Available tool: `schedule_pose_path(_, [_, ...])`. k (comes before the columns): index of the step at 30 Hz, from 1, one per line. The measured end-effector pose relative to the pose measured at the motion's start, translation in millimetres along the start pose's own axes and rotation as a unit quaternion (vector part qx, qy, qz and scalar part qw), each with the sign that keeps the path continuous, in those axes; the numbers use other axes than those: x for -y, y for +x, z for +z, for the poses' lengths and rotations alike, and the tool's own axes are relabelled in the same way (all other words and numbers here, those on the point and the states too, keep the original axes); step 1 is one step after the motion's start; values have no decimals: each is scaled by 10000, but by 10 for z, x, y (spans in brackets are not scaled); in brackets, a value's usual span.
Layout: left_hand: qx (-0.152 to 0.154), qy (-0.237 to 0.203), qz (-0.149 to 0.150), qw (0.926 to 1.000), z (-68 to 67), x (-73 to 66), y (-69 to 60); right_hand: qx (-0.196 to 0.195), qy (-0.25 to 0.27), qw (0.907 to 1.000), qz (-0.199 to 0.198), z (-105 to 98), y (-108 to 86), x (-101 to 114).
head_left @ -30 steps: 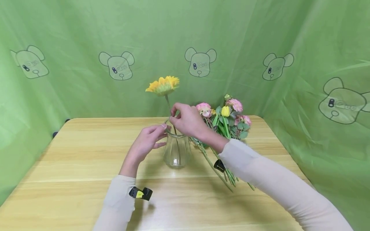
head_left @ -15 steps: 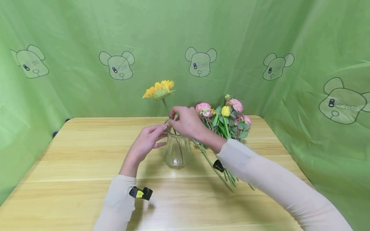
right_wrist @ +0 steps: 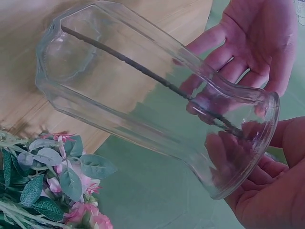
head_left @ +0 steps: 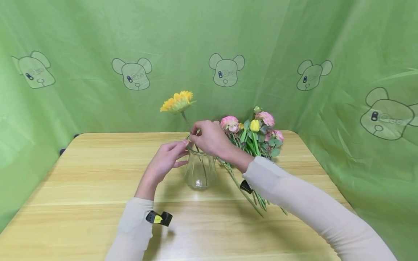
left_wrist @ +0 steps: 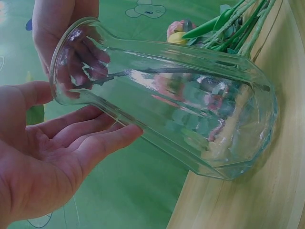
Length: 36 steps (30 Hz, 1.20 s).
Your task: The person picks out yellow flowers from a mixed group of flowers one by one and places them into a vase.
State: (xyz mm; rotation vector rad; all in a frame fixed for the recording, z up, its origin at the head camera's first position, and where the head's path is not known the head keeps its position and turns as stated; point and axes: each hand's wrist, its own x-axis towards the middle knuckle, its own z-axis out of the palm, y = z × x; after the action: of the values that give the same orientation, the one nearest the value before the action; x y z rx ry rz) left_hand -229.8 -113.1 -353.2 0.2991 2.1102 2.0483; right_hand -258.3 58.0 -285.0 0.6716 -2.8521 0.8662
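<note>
A clear faceted glass vase [head_left: 200,172] stands upright on the table. My left hand [head_left: 168,159] holds it at the neck, thumb at the rim and fingers along the outside, as the left wrist view shows. Above the vase mouth, my right hand [head_left: 210,137] pinches the stem of a yellow sunflower [head_left: 177,102]. Its bloom leans left over the rim. The dark stem [right_wrist: 138,67] slants down inside the vase, its end at the base. In the left wrist view, the right hand's fingertips [left_wrist: 95,62] show through the glass neck.
To the right of the vase lies a bunch of flowers: pink blooms [head_left: 266,118], a yellow tulip [head_left: 254,125] and green leaves. Their stems [head_left: 243,190] point toward the front of the wooden table [head_left: 98,181]. Green cloth [head_left: 176,32] with bear-head prints hangs behind and at both sides.
The sunflower's bloom has sunk slightly and leaned further left, and its stem end has shifted right inside the vase. My right hand has lowered a little; the left hand stays at the vase.
</note>
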Motion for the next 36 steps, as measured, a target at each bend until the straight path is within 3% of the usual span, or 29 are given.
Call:
schedule_pose_path(21, [-15, 18, -8, 10000, 1, -1, 6, -272, -521, 9980, -230, 0, 14, 18])
schedule_pose_path(36, [1, 9, 3, 10000, -2, 13, 9, -184, -364, 9992, 1, -114, -6, 39])
